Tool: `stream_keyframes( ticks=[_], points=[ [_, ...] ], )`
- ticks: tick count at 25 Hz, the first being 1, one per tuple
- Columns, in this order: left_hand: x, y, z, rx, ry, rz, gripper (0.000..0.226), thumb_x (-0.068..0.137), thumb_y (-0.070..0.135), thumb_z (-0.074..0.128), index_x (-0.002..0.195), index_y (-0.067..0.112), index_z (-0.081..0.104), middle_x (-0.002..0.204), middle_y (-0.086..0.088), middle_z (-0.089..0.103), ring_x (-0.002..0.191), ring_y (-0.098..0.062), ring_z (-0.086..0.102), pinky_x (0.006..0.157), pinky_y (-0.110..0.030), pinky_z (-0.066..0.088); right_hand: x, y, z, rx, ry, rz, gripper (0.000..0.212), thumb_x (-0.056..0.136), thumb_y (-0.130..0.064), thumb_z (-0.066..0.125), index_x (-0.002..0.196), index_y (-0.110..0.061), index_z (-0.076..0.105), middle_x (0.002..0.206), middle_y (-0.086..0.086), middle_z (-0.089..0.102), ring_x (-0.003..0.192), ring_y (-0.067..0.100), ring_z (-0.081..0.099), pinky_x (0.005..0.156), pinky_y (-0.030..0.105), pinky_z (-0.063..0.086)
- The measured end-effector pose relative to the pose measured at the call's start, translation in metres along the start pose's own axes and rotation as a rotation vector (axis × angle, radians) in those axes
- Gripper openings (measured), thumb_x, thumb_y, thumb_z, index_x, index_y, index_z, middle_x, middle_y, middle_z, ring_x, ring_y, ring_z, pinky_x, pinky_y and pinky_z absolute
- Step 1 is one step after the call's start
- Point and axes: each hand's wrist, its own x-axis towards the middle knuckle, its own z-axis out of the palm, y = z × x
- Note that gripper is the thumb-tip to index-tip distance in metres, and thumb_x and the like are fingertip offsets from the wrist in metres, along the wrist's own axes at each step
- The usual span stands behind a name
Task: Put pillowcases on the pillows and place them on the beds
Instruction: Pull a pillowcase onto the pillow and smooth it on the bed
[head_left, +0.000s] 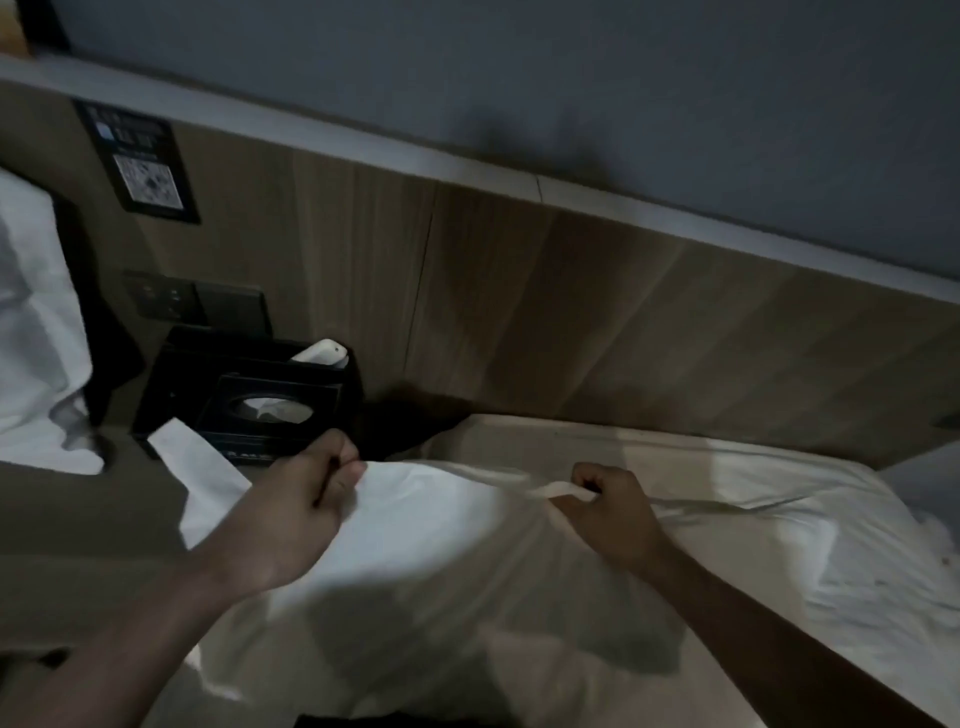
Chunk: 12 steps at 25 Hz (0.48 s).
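Note:
A white pillowcase (431, 535) hangs bunched in front of me over the near part of the bed (779, 499). My left hand (306, 499) pinches its upper left edge between thumb and fingers. My right hand (608, 499) grips a fold of its upper edge further right. The cloth bulges below both hands; whether a pillow is inside cannot be told. Another white pillow (36, 332) leans at the far left against the headboard.
A wooden headboard (519, 291) runs behind the bed under a grey wall. A black tissue box (265, 410) with a white item behind it sits on the bedside ledge, below wall sockets (161, 296) and a QR-code sign (140, 166).

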Motion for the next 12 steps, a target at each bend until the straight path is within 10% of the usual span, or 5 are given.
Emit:
stream_keyframes(
  ticks=[12],
  points=[
    [0.005, 0.025, 0.150, 0.429, 0.425, -0.051, 0.042, 0.085, 0.061, 0.068, 0.077, 0.023, 0.052, 0.066, 0.007, 0.064, 0.074, -0.030, 0.064, 0.064, -0.038, 0.048, 0.017, 0.116, 0.033, 0.248, 0.186, -0.207, 0.045, 0.091, -0.035, 0.073, 0.062, -0.024, 0.039, 0.055, -0.010, 0.040, 0.057, 0.003, 0.035, 0.058, 0.031, 0.034]
  ],
)
